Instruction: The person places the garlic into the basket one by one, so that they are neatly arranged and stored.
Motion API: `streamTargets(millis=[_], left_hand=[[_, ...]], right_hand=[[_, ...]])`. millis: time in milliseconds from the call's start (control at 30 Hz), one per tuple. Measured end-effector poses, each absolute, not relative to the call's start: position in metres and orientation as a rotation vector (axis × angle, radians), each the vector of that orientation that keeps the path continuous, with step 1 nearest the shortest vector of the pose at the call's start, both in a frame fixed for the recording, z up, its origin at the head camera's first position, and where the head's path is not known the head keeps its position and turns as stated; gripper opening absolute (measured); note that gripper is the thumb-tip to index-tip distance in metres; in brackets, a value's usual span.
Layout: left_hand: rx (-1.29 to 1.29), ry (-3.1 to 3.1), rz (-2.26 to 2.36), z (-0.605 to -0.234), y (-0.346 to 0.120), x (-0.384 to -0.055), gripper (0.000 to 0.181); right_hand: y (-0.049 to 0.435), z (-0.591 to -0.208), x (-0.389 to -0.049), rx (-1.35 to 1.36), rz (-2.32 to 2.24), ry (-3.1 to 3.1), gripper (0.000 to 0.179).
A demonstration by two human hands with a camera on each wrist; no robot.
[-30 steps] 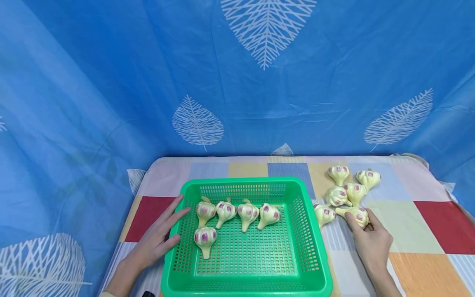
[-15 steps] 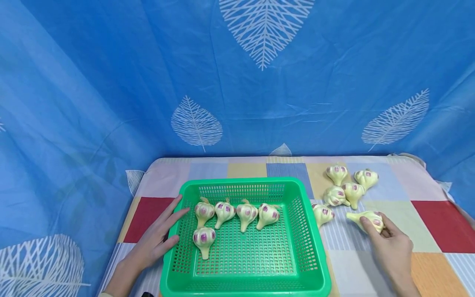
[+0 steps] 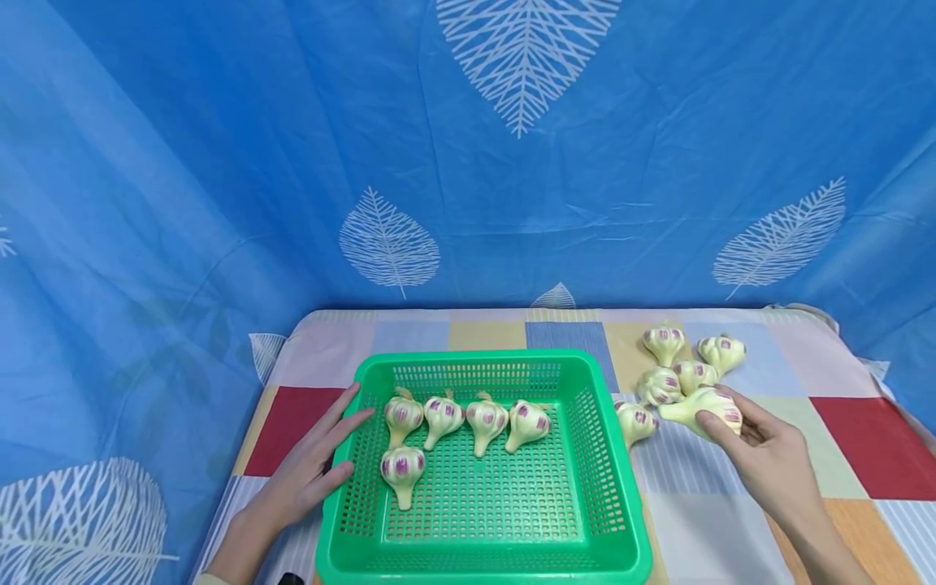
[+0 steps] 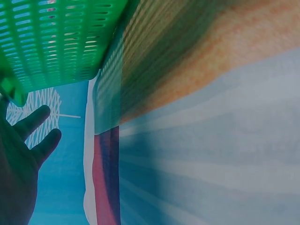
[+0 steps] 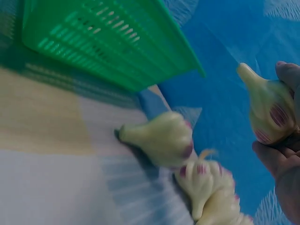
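Note:
My right hand (image 3: 775, 451) pinches a garlic bulb (image 3: 705, 410) between thumb and fingers, its stem pointing left toward the basket. In the right wrist view this held bulb (image 5: 272, 105) shows at the right, raised above the others. My left hand (image 3: 307, 463) rests at the left rim of the green plastic basket (image 3: 486, 355), fingers spread and fairly straight. Inside the basket lie several garlic bulbs: a row along the back and one bulb (image 3: 403, 471) in front of the row's left end. The left wrist view shows fingers (image 4: 44, 145) beside the basket's slotted wall (image 4: 56, 51).
Just right of the basket lies a garlic bulb (image 3: 634, 422). Behind the held bulb is a cluster of several more, including one bulb (image 3: 722, 352) at the back right. A patchwork cloth (image 3: 841, 455) covers the table, and a blue leaf-print curtain (image 3: 585, 203) hangs behind it.
My right hand lifted the garlic bulb off the cloth, drew it right, then brought it up and slightly back left. My left hand and the basket have stayed in place.

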State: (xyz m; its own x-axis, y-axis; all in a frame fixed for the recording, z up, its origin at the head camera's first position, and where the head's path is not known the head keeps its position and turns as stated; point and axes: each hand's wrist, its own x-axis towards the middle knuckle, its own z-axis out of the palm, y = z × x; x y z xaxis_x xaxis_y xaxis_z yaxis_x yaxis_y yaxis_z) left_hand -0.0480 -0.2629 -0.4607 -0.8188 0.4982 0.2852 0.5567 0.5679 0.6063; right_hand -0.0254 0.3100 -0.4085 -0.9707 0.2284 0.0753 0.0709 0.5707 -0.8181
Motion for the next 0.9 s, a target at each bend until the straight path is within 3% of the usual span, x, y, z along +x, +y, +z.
streamTargets(millis=[467, 900], left_hand=[[-0.931, -2.693, -1.092, -0.461, -0.262, -0.05, 0.067], [-0.916, -2.715, -1.084, -0.459, -0.263, -0.048, 0.067]], right_hand=[[0.256, -0.371, -0.048, 0.213, 1.497, -2.654, 0.051], [0.202, -0.366, -0.065, 0.604, 1.728, -2.754, 0.057]])
